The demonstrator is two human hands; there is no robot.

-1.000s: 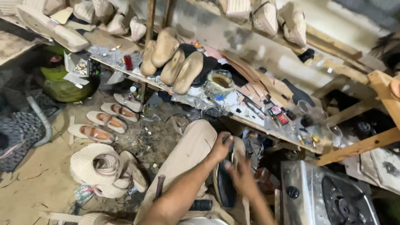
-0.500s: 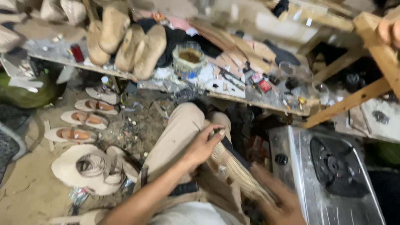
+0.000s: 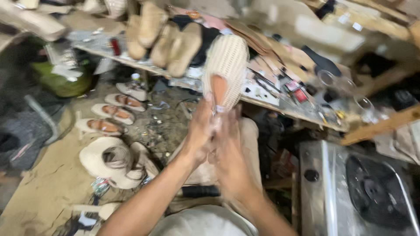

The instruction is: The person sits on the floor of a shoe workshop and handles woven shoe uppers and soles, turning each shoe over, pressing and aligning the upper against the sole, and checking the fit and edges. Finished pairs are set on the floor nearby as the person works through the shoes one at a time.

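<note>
Shoe — where is it?
— Raised upright before the cluttered workbench, heel down.
— And the hands?
— Left hand closed around its heel; right hand wrapped beside, touching, blurred.

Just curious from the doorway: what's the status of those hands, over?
Left hand and right hand both grip the heel of a cream woven shoe, raised toe-up. Cluttered shelf close behind it.

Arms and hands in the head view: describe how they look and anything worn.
Both forearms are bare, no sleeves in view. The left hand and right hand are bare too: no gloves, no watch or bands visible. Motion blur hides any rings or finer marks.
</note>
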